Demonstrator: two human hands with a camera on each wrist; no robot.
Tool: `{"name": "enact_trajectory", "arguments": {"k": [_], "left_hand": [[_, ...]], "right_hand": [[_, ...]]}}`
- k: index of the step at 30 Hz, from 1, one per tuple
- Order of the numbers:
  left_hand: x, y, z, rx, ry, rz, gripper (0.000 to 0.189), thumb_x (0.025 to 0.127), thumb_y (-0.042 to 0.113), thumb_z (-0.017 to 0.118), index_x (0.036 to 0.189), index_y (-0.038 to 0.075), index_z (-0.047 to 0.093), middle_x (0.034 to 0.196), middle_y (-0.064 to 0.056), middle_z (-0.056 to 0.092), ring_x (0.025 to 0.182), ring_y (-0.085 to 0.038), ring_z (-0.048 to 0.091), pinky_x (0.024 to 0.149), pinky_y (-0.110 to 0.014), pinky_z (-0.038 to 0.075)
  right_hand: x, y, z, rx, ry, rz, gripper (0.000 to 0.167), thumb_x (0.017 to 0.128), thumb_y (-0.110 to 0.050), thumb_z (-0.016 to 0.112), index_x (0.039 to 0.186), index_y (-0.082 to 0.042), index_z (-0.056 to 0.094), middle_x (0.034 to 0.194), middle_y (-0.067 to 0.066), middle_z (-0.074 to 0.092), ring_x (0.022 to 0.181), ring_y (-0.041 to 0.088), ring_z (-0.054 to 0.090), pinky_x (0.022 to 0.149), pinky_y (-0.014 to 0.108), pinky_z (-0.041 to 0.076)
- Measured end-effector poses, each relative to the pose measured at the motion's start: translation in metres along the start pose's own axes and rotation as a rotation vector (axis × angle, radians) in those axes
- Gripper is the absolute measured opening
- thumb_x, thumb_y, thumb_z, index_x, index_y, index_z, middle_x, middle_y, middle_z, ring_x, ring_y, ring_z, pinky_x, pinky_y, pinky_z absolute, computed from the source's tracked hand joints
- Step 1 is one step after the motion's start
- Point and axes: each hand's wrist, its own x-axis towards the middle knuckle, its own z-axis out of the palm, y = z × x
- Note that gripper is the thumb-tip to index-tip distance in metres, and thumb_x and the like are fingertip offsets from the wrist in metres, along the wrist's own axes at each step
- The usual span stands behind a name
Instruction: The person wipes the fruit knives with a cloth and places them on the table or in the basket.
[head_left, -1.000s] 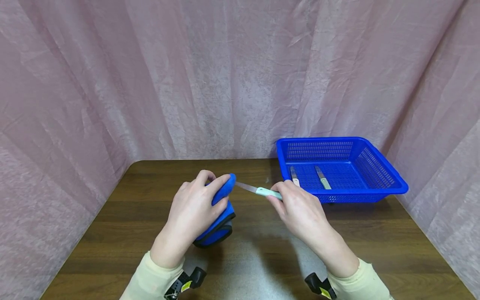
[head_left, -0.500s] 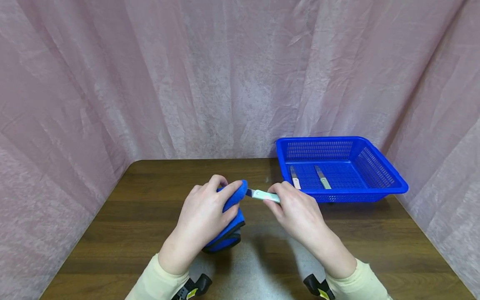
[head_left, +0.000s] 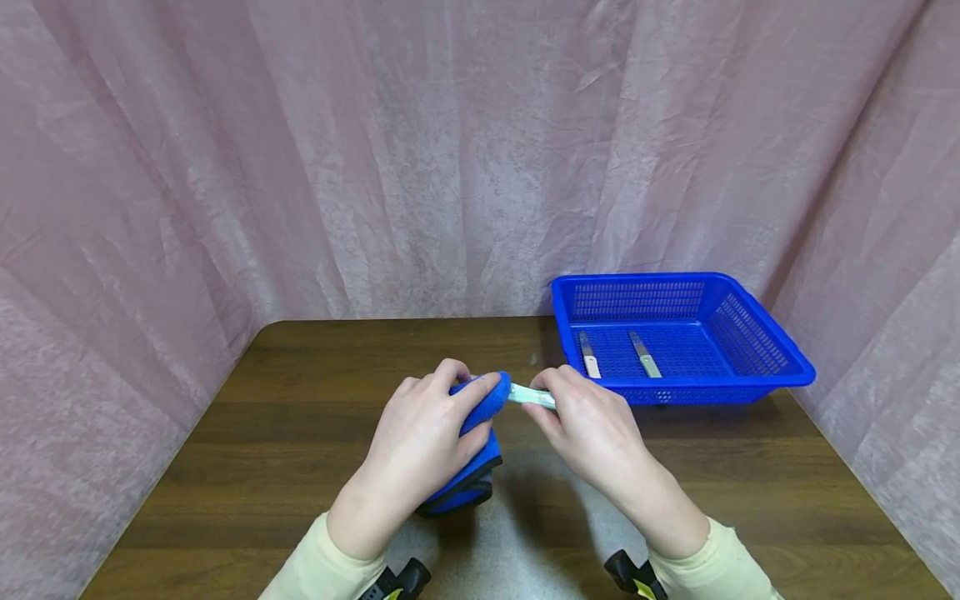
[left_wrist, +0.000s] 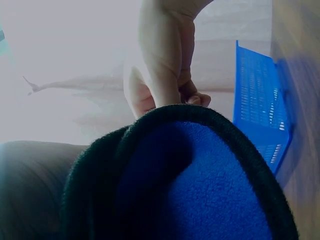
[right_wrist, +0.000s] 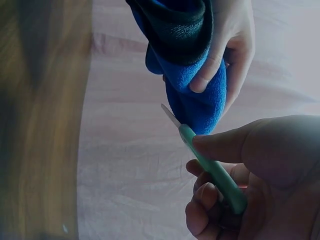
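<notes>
My left hand [head_left: 427, 433] grips a folded blue cloth [head_left: 468, 479] with dark edging, held above the table. In my right hand [head_left: 596, 429] is a small knife [head_left: 531, 396] with a pale green handle, pinched by thumb and fingers. From the head view the cloth covers the blade, right up to the handle. The right wrist view shows part of the blade [right_wrist: 171, 115] beside the cloth's lower end [right_wrist: 197, 107]; whether they touch there I cannot tell. Dark-edged folds of the cloth [left_wrist: 220, 185] fill the lower left wrist view.
A blue perforated basket [head_left: 712, 383] stands at the back right of the wooden table [head_left: 247, 450]. Inside lie a white-handled knife [head_left: 590, 358] and a green-handled knife [head_left: 645, 357], apart from each other. A pink curtain [head_left: 450, 167] hangs behind the table.
My left hand has carried the cloth right and slightly nearer, over the knife's blade, which was visible a second ago in the head view. My right hand has barely shifted.
</notes>
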Motion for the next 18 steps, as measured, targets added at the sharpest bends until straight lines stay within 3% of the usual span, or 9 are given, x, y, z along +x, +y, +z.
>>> {"name": "enact_trajectory", "arguments": {"k": [18], "left_hand": [[0.0006,-0.0089,0.0009,0.0,-0.016,-0.032,0.048,0.089,0.023,0.088,0.137,0.023,0.079,0.117,-0.007,0.069,0.085,-0.021,0.074,0.074,-0.042,0.054]], "right_hand": [[0.001,-0.0016,-0.0008,0.001,-0.005,0.008,0.016,0.099,-0.023,0.085,0.106,-0.013,0.074,0.087,-0.006,0.061,0.068,0.012,0.055,0.057,0.033,0.047]]}}
